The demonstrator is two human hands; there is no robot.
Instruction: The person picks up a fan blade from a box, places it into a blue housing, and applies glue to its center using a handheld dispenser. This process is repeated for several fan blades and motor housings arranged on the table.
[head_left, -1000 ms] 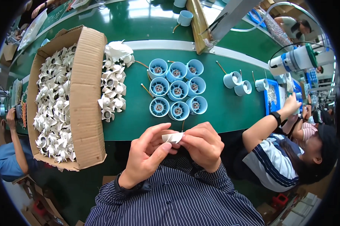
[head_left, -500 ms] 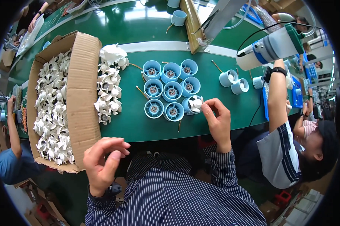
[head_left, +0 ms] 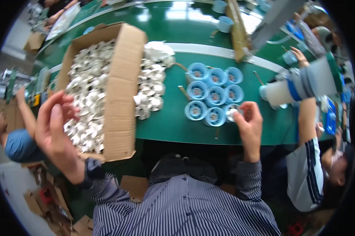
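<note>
Right hand (head_left: 249, 125) is pinching a small white part (head_left: 232, 114) right at the edge of the cluster of blue cups (head_left: 213, 93) on the green desk (head_left: 173, 122). Left hand (head_left: 56, 128) is spread open and empty, hovering over the cardboard box (head_left: 121, 94) of white parts.

Long green worktable (head_left: 173, 126) with pale strip — overhead light glare on top; cardboard scraps (head_left: 132, 185) on floor.

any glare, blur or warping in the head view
Head view: glare streaks across the green table at the top; the raised left hand is motion-blurred; the right hand by the blue cups looks sharper; fisheye bends the table edge, with a black rim.
</note>
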